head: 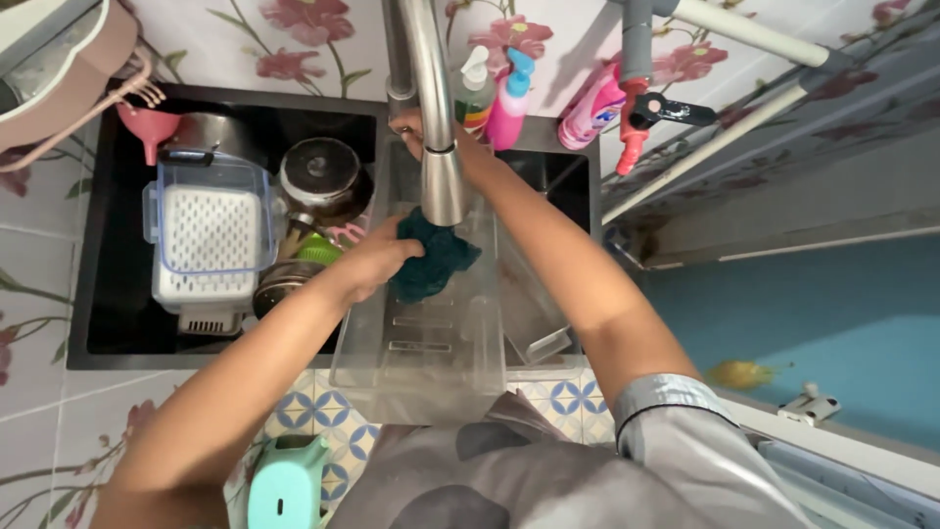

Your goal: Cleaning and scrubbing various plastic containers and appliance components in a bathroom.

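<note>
Head view: clear plastic bin (431,362) sits tilted across the sink (108,333) edge under the tap (441,176). Left hand (377,260) is closed round a dark teal cloth (436,260) inside it; right hand (411,127) grips the far rim. I'd guess it's light, stiff, slippery when wet, so hold it by the rims.

One view only, from a camera worn on the head, looking almost straight down the person's chest and along both forearms into the black sink (108,333). It sits close: the tap (431,108) rises right under the lens, between the left hand (377,257) and the right hand (411,132), hiding part of the latter.
</note>
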